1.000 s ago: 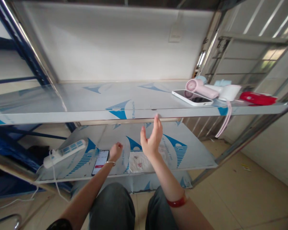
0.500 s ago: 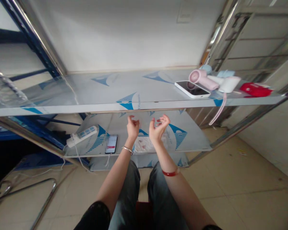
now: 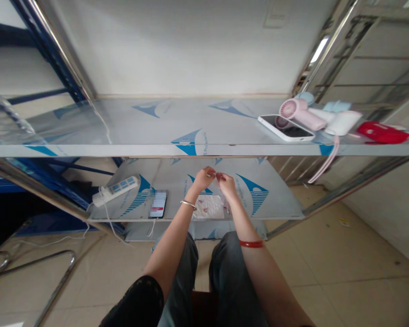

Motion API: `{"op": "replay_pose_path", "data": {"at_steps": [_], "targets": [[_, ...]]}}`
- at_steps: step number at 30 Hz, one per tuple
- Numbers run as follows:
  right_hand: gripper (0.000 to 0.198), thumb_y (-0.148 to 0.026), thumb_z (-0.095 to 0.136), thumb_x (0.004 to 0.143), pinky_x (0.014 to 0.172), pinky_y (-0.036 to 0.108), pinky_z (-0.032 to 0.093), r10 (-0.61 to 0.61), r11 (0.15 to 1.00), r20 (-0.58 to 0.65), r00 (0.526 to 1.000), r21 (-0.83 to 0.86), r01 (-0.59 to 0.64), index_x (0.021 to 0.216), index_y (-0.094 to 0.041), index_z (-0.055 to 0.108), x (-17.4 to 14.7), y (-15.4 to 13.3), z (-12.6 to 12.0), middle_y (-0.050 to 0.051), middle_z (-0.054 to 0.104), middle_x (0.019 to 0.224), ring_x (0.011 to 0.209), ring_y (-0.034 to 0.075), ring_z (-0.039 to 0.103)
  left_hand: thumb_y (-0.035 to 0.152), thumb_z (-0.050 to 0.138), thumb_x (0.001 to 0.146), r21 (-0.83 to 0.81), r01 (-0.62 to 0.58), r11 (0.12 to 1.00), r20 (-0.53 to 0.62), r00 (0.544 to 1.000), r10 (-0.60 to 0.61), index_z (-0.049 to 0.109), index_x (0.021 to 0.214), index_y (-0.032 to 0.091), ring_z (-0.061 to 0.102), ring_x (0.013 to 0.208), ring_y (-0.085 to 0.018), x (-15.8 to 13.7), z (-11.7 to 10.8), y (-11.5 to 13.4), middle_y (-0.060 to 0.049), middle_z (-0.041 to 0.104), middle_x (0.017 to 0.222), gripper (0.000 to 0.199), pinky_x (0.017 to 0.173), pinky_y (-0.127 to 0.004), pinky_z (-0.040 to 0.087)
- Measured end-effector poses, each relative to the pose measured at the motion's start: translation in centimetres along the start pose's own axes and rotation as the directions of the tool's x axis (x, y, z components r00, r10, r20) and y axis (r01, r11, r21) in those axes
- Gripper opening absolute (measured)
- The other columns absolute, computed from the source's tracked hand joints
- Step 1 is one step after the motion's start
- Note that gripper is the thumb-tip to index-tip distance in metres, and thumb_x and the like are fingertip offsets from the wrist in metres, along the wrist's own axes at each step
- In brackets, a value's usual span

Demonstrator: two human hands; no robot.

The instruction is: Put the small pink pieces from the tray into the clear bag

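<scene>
Over the lower shelf [image 3: 170, 177], my left hand [image 3: 203, 178] and my right hand [image 3: 226, 182] meet at the fingertips. Both are closed in a pinch. Something thin and small seems to be between them, but it is too small to make out. Just below my hands a flat white plastic packet [image 3: 208, 207] with reddish marks lies near the shelf's front edge. Clear, crinkled plastic shows beside it, partly behind my right wrist. Left of my hands lies a phone [image 3: 158, 204] with a lit screen and a white cable plugged into it.
A white power strip [image 3: 116, 191] lies at the lower shelf's left. The upper shelf's front edge [image 3: 139, 151] runs across above my hands. It carries a white-framed phone [image 3: 286, 128], a pink handheld fan [image 3: 303, 113], a white one [image 3: 343, 122] and a red item [image 3: 381, 132].
My hands were apart with fingers loosely curled; they have come together and the fingertips now pinch. The view has shifted slightly.
</scene>
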State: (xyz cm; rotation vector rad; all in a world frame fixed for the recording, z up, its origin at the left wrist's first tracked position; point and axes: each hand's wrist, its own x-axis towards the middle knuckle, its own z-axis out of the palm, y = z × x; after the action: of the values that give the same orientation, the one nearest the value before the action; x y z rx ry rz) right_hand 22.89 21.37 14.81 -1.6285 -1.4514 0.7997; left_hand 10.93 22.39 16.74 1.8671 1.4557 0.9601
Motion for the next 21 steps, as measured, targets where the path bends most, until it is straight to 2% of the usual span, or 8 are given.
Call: {"op": "replay_pose_path", "data": {"at_steps": [2, 4, 7, 10, 13, 16, 18, 21], "targets": [[0.027, -0.026, 0.047, 0.085, 0.073, 0.026, 0.047, -0.050, 0.998, -0.051, 0.997, -0.049, 0.047, 0.092, -0.015, 0.071, 0.5, 0.5, -0.2, 0.010, 0.071, 0.091, 0.086, 0.020, 0.065, 0.006, 0.059, 0.074, 0.074, -0.012, 0.997, 0.035, 0.999, 0.009, 0.063, 0.096, 0.014, 0.066, 0.087, -0.015, 0.0, 0.0, -0.1, -0.007, 0.071, 0.095, 0.024, 0.077, -0.023, 0.049], [0.025, -0.022, 0.049, 0.083, 0.076, 0.027, 0.047, -0.073, 0.996, -0.042, 0.996, -0.064, 0.070, 0.090, -0.015, 0.073, 0.9, 0.9, -0.2, 0.011, 0.072, 0.093, 0.091, 0.021, 0.065, 0.009, 0.065, 0.071, 0.176, 0.009, 0.984, 0.065, 0.998, -0.021, 0.062, 0.099, 0.016, 0.066, 0.090, -0.017, -0.5, -0.1, 0.1, -0.006, 0.071, 0.098, 0.029, 0.080, -0.025, 0.049], [0.023, -0.015, 0.051, 0.080, 0.066, 0.024, 0.049, -0.021, 1.000, 0.050, 0.999, -0.012, 0.021, 0.085, -0.015, 0.073, 1.0, 1.1, 0.3, 0.009, 0.072, 0.080, 0.076, 0.018, 0.067, 0.020, 0.071, 0.070, 0.318, 0.087, 0.944, 0.048, 0.993, -0.108, 0.062, 0.102, 0.018, 0.064, 0.098, -0.022, -1.2, -0.6, 0.6, -0.007, 0.070, 0.102, 0.033, 0.086, -0.032, 0.046], [0.022, -0.017, 0.051, 0.081, 0.051, 0.021, 0.047, 0.041, 0.994, 0.167, 0.985, 0.092, -0.057, 0.084, -0.012, 0.073, 0.9, 1.0, 0.7, 0.006, 0.069, 0.069, 0.056, 0.014, 0.062, 0.028, 0.071, 0.072, 0.391, 0.106, 0.914, 0.038, 0.991, -0.131, 0.062, 0.104, 0.020, 0.063, 0.101, -0.024, -1.6, -1.0, 1.0, -0.007, 0.070, 0.102, 0.034, 0.090, -0.036, 0.043], [0.020, -0.017, 0.054, 0.079, 0.047, 0.019, 0.045, 0.036, 0.995, 0.195, 0.980, 0.088, -0.054, 0.084, -0.012, 0.073, 0.8, 1.1, 1.0, 0.006, 0.070, 0.072, 0.054, 0.012, 0.060, 0.032, 0.072, 0.071, 0.445, 0.096, 0.890, 0.043, 0.991, -0.128, 0.062, 0.106, 0.020, 0.063, 0.101, -0.025, -1.8, -1.1, 0.8, -0.008, 0.069, 0.105, 0.038, 0.091, -0.039, 0.042], [0.018, -0.017, 0.057, 0.077, 0.051, 0.019, 0.045, 0.020, 1.000, 0.201, 0.979, 0.007, -0.022, 0.082, -0.012, 0.074, 0.9, 1.3, 1.0, 0.006, 0.070, 0.071, 0.056, 0.012, 0.061, 0.031, 0.069, 0.074, 0.499, 0.057, 0.865, 0.031, 0.996, -0.083, 0.066, 0.097, 0.019, 0.061, 0.105, -0.026, -1.9, -1.1, 0.4, -0.009, 0.066, 0.111, 0.026, 0.093, -0.040, 0.041], [0.017, -0.016, 0.058, 0.076, 0.055, 0.020, 0.046, 0.014, 1.000, 0.205, 0.979, -0.031, -0.008, 0.080, -0.013, 0.074, 0.9, 1.4, 1.1, 0.006, 0.070, 0.071, 0.060, 0.013, 0.063, 0.028, 0.066, 0.077, 0.526, 0.018, 0.850, 0.066, 0.996, -0.062, 0.068, 0.091, 0.018, 0.062, 0.104, -0.026, -2.0, -1.0, 0.2, -0.010, 0.068, 0.107, 0.017, 0.093, -0.040, 0.041], [0.014, -0.016, 0.059, 0.074, 0.055, 0.018, 0.045, 0.038, 0.999, 0.219, 0.975, -0.045, -0.029, 0.073, -0.013, 0.072, 0.9, 1.6, 1.0, 0.006, 0.070, 0.069, 0.061, 0.013, 0.063, 0.026, 0.064, 0.079, 0.522, -0.027, 0.853, 0.135, 0.990, -0.051, 0.070, 0.091, 0.016, 0.064, 0.099, -0.026, -1.7, -0.9, -0.4, -0.012, 0.071, 0.098, 0.016, 0.092, -0.039, 0.043]]}}
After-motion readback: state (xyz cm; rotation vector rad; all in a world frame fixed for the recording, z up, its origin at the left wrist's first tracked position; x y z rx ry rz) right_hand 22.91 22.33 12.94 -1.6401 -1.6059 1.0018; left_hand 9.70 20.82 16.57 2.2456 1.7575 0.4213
